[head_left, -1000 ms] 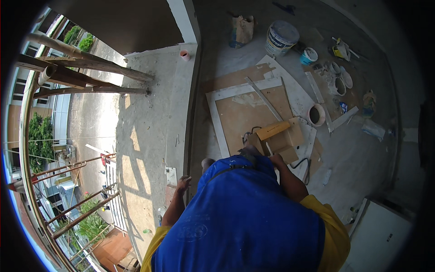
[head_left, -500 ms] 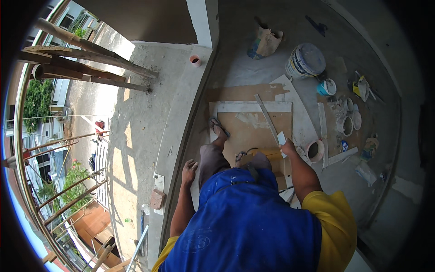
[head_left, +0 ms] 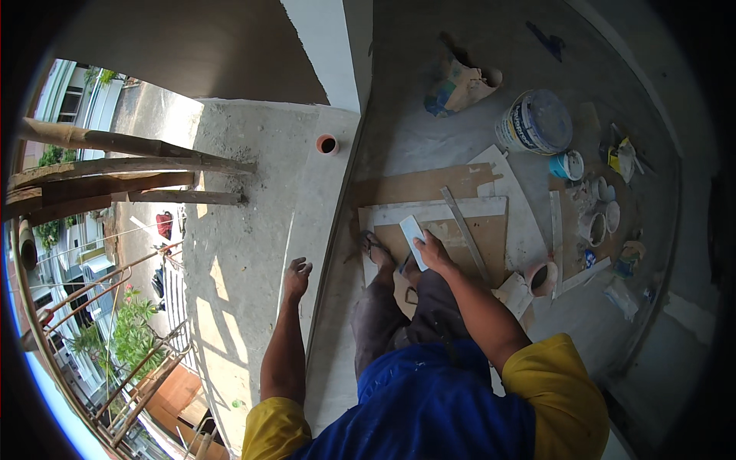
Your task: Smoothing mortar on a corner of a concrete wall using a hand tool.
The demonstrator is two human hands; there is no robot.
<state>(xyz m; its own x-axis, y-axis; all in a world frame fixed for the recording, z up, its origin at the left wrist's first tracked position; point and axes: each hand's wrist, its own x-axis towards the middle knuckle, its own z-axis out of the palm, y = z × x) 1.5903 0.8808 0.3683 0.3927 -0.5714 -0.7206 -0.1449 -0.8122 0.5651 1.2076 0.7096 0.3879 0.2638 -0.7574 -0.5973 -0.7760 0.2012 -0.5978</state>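
Observation:
My right hand (head_left: 434,254) is closed on the edge of a flat, pale rectangular piece (head_left: 412,229) with rounded corners, whose exact kind I cannot make out. It is held above the brown board (head_left: 488,225) on the floor, just past my feet. A long grey straight strip (head_left: 465,236) lies on that board to the right. My left hand (head_left: 297,278) hangs over the concrete ledge (head_left: 264,230) at the left, fingers loosely bent and apart, holding nothing.
A lidded white bucket (head_left: 534,123), a blue pot (head_left: 566,165) and several dirty tubs stand at the right. A torn bag (head_left: 462,88) sits at the back. Beyond the floor's edge stand a small terracotta-coloured cup (head_left: 327,145), wooden poles (head_left: 138,165) and a metal railing.
My right hand has moved left and forward with the pale piece, away from the tub beside it. My left hand has shifted left and slightly forward. My body has straightened and the view has tilted.

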